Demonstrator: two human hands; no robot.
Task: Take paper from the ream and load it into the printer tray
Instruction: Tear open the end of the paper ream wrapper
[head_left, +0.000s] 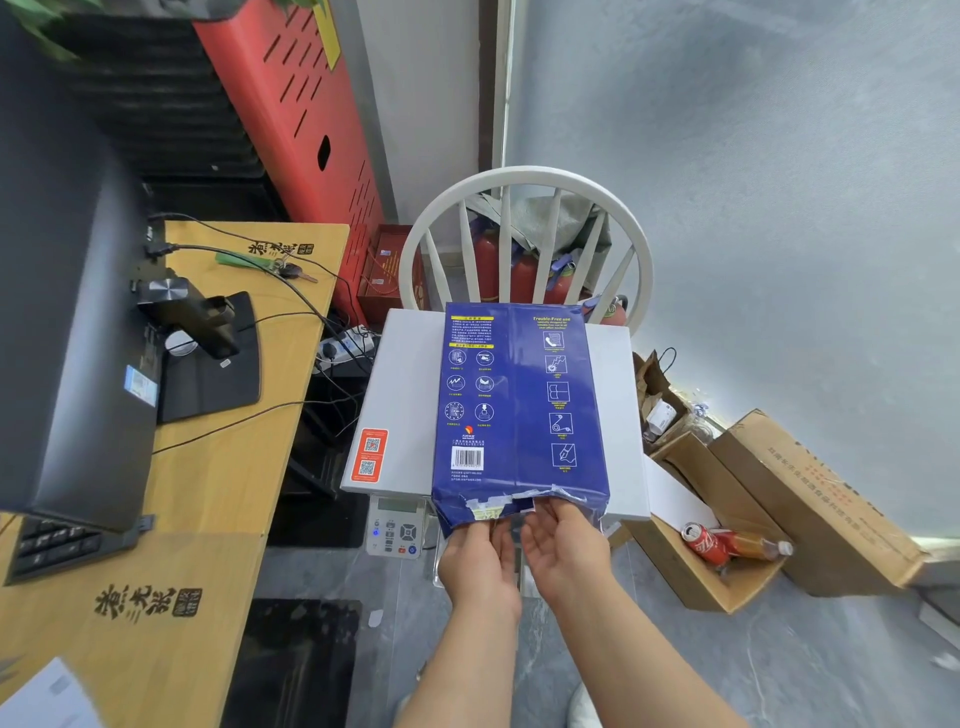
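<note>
A blue-wrapped paper ream (519, 405) lies lengthwise on the flat white lid of the printer (400, 395), its torn near end hanging over the printer's front edge. My left hand (480, 564) has its fingers tucked under the torn wrapper flap at the ream's near left corner. My right hand (563, 545) reaches with its fingers into the open end on the right side. The paper inside is hidden by the wrapper. The printer's control panel (395, 527) shows below the lid; the printer tray is hidden behind my hands.
A white spindle-back chair (524, 179) stands behind the printer, with red fire extinguishers (524, 275) beyond it. A wooden desk (218, 467) with a monitor (67, 312) and cables is at left. Open cardboard boxes (727, 561) holding a can and a bottle sit at right.
</note>
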